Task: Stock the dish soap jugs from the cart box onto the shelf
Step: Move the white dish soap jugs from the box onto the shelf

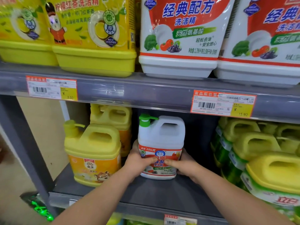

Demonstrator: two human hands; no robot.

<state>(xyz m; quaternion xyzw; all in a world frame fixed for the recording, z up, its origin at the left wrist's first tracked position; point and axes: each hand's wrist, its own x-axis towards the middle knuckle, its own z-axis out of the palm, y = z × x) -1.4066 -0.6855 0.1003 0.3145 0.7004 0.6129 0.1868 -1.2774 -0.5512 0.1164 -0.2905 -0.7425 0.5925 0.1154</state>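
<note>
A white dish soap jug (161,137) with a green pump and a red label stands upright on the grey lower shelf (162,192), in the gap between other jugs. My left hand (138,159) grips its left side with the thumb across the label. My right hand (185,166) grips its right side, thumb also on the label. The jug's base rests on the shelf board. The cart box is out of view.
Yellow jugs (93,153) stand to the left of the white jug, yellow-green jugs (259,151) to the right. On the upper shelf (146,90) stand large yellow and white jugs (178,38), with price tags along its front edge. Floor shows at the lower left.
</note>
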